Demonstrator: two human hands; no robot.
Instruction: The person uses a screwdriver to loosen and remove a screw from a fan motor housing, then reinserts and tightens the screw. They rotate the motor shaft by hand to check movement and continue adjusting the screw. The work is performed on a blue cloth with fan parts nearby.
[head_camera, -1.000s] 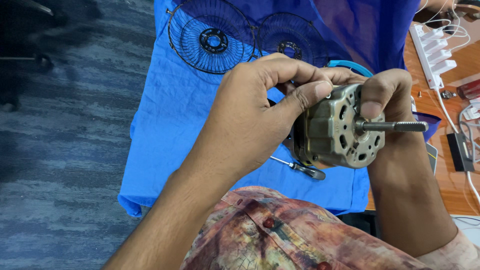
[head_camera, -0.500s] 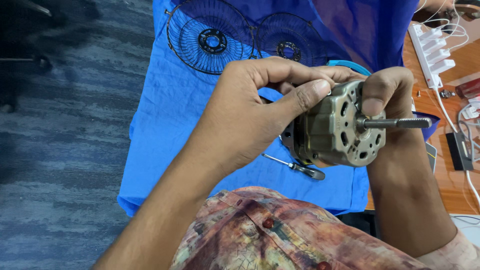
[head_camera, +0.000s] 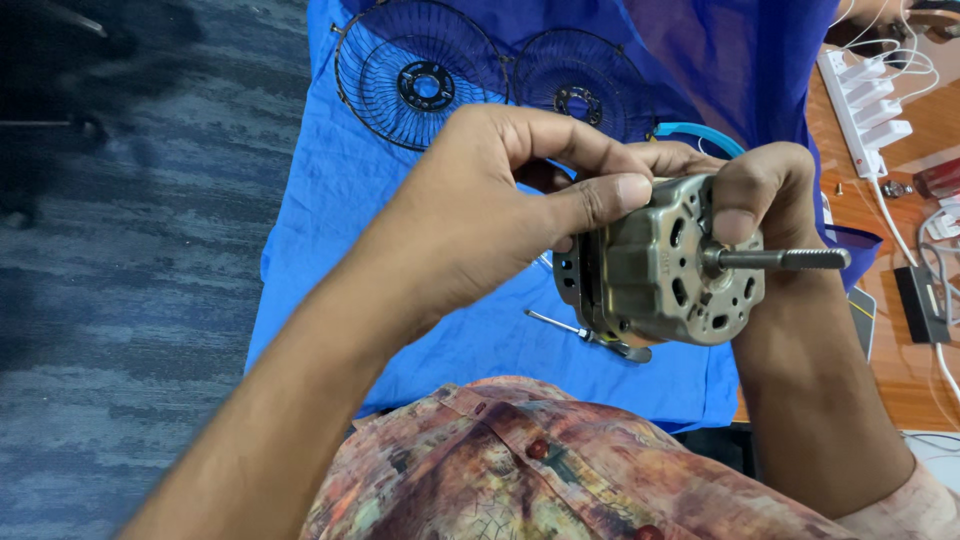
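Motor (head_camera: 665, 265): held above blue cloth (head_camera: 330, 200), shaft pointing right.
Left hand (head_camera: 480, 215): thumb pressed on casing; fingertips hidden behind motor.
Right hand (head_camera: 765, 185): fingers clamped over casing top; palm hidden.
Screwdriver (head_camera: 590, 335): partly covered by motor.

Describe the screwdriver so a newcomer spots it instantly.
Start at the blue cloth covering the table. Just below the grey metal motor held in both hands lies the screwdriver, flat on the cloth. It is thin and straight, unlike the two round wire fan guards farther up.
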